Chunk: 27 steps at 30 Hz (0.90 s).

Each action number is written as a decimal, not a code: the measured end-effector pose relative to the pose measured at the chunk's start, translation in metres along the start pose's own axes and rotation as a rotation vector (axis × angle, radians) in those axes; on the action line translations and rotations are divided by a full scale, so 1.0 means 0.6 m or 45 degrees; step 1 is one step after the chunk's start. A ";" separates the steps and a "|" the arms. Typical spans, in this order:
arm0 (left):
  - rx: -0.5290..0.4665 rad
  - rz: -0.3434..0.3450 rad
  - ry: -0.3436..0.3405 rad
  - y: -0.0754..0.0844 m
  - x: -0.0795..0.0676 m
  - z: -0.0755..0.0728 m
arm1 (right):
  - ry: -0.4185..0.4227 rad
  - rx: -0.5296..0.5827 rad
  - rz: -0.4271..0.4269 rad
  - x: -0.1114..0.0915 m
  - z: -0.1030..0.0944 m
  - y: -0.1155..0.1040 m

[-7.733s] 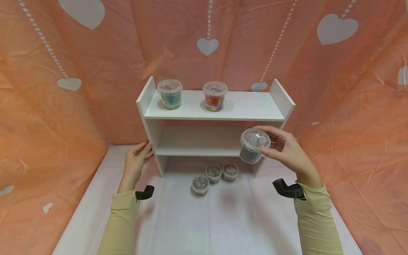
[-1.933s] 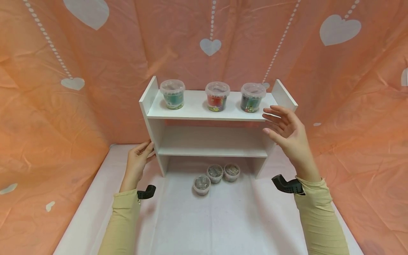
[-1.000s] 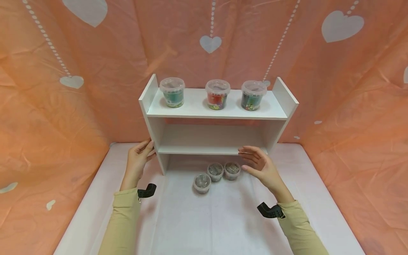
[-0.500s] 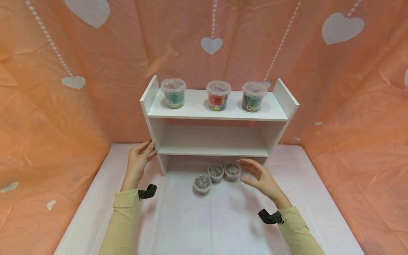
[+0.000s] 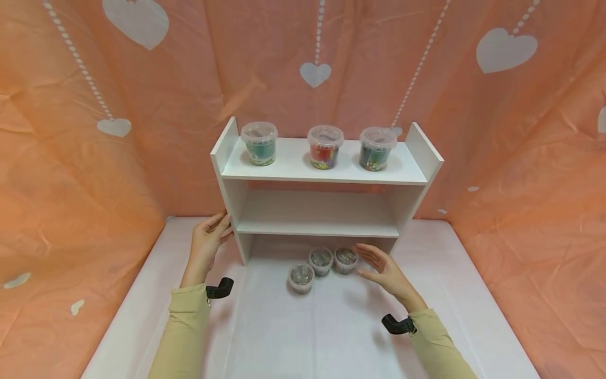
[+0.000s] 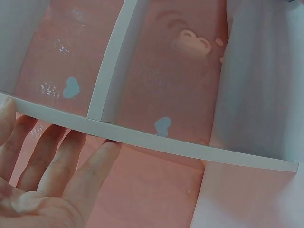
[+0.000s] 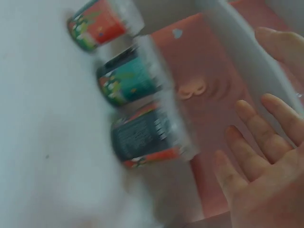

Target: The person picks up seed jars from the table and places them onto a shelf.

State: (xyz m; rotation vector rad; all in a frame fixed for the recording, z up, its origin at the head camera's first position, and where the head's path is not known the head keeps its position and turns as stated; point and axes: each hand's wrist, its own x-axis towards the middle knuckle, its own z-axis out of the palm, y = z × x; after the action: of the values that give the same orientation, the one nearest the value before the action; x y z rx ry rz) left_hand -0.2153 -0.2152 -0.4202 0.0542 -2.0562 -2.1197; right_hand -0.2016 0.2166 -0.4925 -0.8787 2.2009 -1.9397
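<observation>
My left hand (image 5: 206, 243) rests its fingers against the outer left side of a white shelf unit (image 5: 322, 227); in the left wrist view the thumb (image 6: 5, 118) lies at the panel's front edge. On the table in front of the bottom opening stand three small lidded plastic tubs: a right one (image 5: 345, 261), a middle one (image 5: 321, 262) and a left one (image 5: 301, 279). My right hand (image 5: 385, 273) is beside the right tub, fingers spread and holding nothing. From the right wrist, a dark-labelled tub (image 7: 147, 135) is nearest, then a teal one (image 7: 128, 78) and a red one (image 7: 102, 23).
Along the top shelf stand a green-labelled tub (image 5: 260, 147), a red-labelled tub (image 5: 324, 150) and a dark green-labelled tub (image 5: 375, 151). An orange cloth (image 5: 189, 131) with hearts hangs around the back and sides. A white cloth (image 5: 279, 337) covers the table.
A third tub, earlier in my right hand, now stands at the top shelf's right. That hand let go and came down to the right tub on the table. My left hand has stayed put.
</observation>
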 end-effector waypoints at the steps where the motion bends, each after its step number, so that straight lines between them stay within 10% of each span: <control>1: 0.002 -0.003 0.000 -0.001 0.000 0.000 | 0.010 -0.001 0.008 -0.001 0.000 0.006; 27: -0.011 0.012 0.010 -0.001 -0.002 -0.001 | 0.117 0.031 0.085 0.024 0.002 0.078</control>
State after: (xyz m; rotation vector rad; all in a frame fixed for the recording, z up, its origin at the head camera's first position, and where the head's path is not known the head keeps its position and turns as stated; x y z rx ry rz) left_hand -0.2143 -0.2155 -0.4209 0.0519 -2.0384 -2.1197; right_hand -0.2301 0.2106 -0.5318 -0.7175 2.2198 -2.0100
